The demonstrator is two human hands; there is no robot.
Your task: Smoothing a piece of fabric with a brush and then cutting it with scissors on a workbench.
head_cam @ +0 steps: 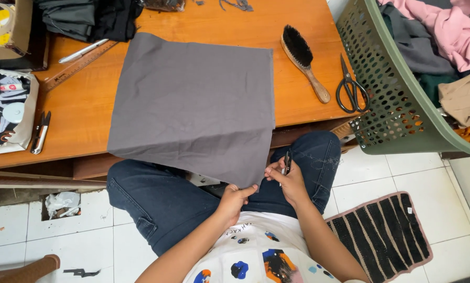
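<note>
Grey cloth: one large rectangular piece, spread flat over a wooden table, its near edge hanging off the table front over the seated person's lap. Left hand: closed in a pinch on the cloth's lower hanging edge, thumb on top. Right hand: clasped around a small dark thread snip, the tool upright and just beside the cloth's lower right corner; whether its blades touch the cloth cannot be told. On the table, right of the cloth: a wooden-handled brush with black bristles, and black-handled scissors near the table edge. Left of the cloth: a wooden ruler, a silver pen, and a small metal clip tool beside a printed bag. Far edge: folded dark fabrics. To the right of the table: a green perforated laundry basket holding pink, grey and tan garments. On the tiled floor: a dark striped mat.
</note>
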